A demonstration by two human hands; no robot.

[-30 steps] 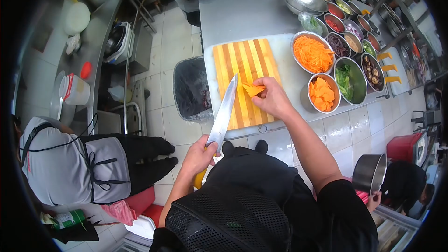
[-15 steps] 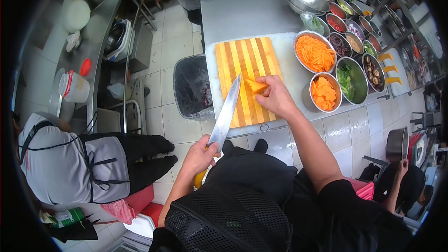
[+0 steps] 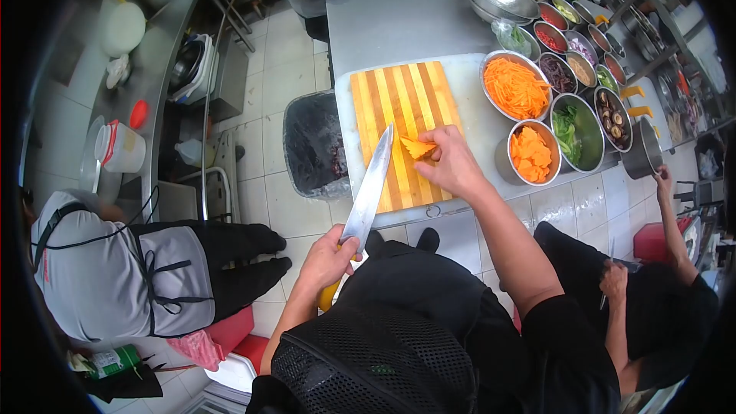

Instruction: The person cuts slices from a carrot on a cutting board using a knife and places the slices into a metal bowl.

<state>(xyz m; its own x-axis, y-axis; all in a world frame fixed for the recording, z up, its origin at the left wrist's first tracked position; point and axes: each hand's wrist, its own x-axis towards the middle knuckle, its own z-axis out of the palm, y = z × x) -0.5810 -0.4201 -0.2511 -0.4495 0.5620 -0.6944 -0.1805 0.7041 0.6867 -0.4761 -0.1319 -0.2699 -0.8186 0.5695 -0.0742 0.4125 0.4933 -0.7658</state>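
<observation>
My left hand (image 3: 330, 257) is wrapped round the yellow handle of a chef's knife (image 3: 369, 188), its blade slanting up over the left side of the striped wooden cutting board (image 3: 376, 100). Over the board's middle, my right hand (image 3: 452, 159) pinches a small orange carrot piece (image 3: 414, 147) with a notched edge, just right of the blade tip. Right of the board stand a metal container of carrot slices (image 3: 531, 155) and a bowl of shredded carrot (image 3: 516, 87).
A pot of green leaves (image 3: 569, 134), a bowl of mushrooms (image 3: 613, 118) and several ingredient bowls line the table's right side. Left of the table is a lined bin (image 3: 310, 142). People stand at left, far side and right; the right one (image 3: 652, 314) holds a metal pot (image 3: 642, 152).
The person at right has come closer, bringing the metal pot up beside the table's right edge. My hands, the knife and the carrot piece have barely shifted.
</observation>
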